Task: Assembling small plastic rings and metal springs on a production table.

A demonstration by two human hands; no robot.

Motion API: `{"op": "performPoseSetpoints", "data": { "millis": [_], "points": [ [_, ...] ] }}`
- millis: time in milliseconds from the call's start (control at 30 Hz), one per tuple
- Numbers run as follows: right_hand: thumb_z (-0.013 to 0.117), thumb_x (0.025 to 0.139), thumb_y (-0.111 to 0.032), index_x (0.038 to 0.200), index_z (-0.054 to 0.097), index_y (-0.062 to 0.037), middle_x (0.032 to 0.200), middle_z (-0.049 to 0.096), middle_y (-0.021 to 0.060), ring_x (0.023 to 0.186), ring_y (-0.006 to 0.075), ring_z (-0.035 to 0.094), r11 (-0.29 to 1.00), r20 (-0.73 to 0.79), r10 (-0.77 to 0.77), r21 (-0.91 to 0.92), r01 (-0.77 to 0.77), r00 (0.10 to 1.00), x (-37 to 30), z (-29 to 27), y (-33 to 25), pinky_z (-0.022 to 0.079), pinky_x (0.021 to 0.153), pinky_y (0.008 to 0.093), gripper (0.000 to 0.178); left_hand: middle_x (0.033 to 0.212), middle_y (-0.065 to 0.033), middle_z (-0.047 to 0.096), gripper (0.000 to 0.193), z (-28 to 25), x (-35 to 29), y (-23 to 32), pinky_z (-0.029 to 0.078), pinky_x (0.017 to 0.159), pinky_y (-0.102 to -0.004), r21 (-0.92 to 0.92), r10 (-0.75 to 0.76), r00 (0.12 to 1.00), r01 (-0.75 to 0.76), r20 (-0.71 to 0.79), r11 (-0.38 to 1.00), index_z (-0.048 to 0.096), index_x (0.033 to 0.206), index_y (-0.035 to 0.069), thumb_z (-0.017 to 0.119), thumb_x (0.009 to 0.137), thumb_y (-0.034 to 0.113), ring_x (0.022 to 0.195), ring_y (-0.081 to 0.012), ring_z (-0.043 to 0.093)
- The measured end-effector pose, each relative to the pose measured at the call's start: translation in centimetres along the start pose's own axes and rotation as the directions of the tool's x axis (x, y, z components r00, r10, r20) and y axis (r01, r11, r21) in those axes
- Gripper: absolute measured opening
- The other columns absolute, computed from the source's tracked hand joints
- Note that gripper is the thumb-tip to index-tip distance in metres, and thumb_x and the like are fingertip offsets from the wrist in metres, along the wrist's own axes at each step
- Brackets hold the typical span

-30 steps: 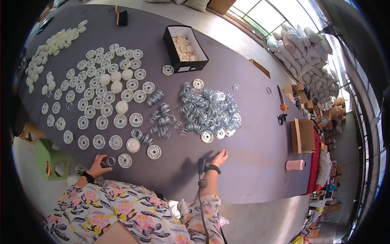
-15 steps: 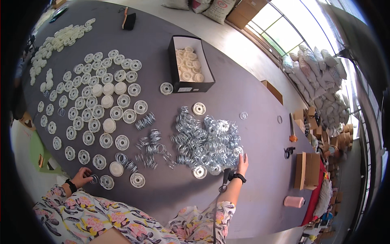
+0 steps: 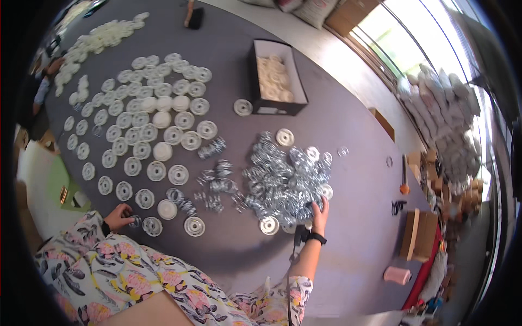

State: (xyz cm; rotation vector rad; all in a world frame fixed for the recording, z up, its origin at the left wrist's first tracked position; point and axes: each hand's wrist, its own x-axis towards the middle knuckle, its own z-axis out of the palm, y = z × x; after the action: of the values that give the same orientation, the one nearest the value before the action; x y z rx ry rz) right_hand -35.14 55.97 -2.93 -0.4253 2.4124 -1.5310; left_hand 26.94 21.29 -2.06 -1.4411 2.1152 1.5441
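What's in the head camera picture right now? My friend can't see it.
A person's right hand touches a heap of silvery springs on a grey table, while the left hand is at a small coil. Round white discs spread across the left side, and an open black box of cream-coloured parts stands farther back.

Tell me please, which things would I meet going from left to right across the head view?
Green stool, wearer's left hand, black-bristled brush, pile of metal springs, single loose metal coil, pink thread spool.
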Motion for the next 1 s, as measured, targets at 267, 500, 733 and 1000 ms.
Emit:
{"op": "performPoseSetpoints", "data": {
  "millis": [267, 500, 733, 1000],
  "points": [
    [0.047, 0.091, -0.024, 0.126, 0.042, 0.0014, 0.126, 0.046, 0.0185, 0.107, 0.0265, 0.050, 0.967, -0.226, 0.165, 0.231, -0.112, 0.960, -9.7, 0.4, 2.8, 0.038, 0.094, 0.0364, 0.044, 0.085, -0.0125, 0.061, 0.053, 0.4, 4.3, -2.4, 0.049, 0.069, -0.0319, -0.010, 0.281, 0.957, -0.281, 0.077, 0.960, 0.056, 0.101, 0.002, 0.071, 0.071, 0.043, 0.078, -0.0200, 0.059],
    [0.041, 0.093, -0.034, 0.126, 0.041, 0.0041, 0.128, 0.041, 0.0237, 0.113, 0.0336, 0.043, 0.982, 0.081, -0.102, -0.154, 0.113, 0.992, -20.7, 12.4, -11.9, 0.034, 0.096, 0.0394, 0.051, 0.102, -0.0122, 0.051, 0.054, 1.8, 2.2, -3.7, 0.046, 0.076, -0.0313, -0.134, 0.268, 0.959, -0.279, -0.092, 0.951, 0.051, 0.111, 0.003, 0.069, 0.074, 0.039, 0.085, -0.0208, 0.054],
    [0.041, 0.093, -0.032, 0.124, 0.043, 0.0039, 0.124, 0.044, 0.0226, 0.107, 0.0315, 0.046, 0.977, 0.562, -0.057, -0.138, 0.162, 0.825, -30.5, 23.1, -14.6, 0.036, 0.092, 0.0380, 0.048, 0.100, -0.0120, 0.052, 0.053, 2.0, 2.7, -4.9, 0.047, 0.070, -0.0332, -0.133, 0.451, 0.866, -0.483, -0.216, 0.865, 0.048, 0.115, 0.003, 0.068, 0.075, 0.031, 0.078, -0.0208, 0.056],
    [0.042, 0.093, -0.030, 0.122, 0.044, 0.0036, 0.119, 0.048, 0.0212, 0.100, 0.0290, 0.050, 0.961, 0.794, 0.053, -0.205, 0.184, 0.605, -35.6, 26.2, -16.0, 0.039, 0.087, 0.0364, 0.044, 0.100, -0.0108, 0.054, 0.051, 3.1, 2.1, -5.7, 0.047, 0.073, -0.0350, -0.113, 0.561, 0.742, -0.634, -0.366, 0.765, 0.050, 0.112, 0.005, 0.067, 0.070, 0.027, 0.082, -0.0246, 0.058]
  ]
}}
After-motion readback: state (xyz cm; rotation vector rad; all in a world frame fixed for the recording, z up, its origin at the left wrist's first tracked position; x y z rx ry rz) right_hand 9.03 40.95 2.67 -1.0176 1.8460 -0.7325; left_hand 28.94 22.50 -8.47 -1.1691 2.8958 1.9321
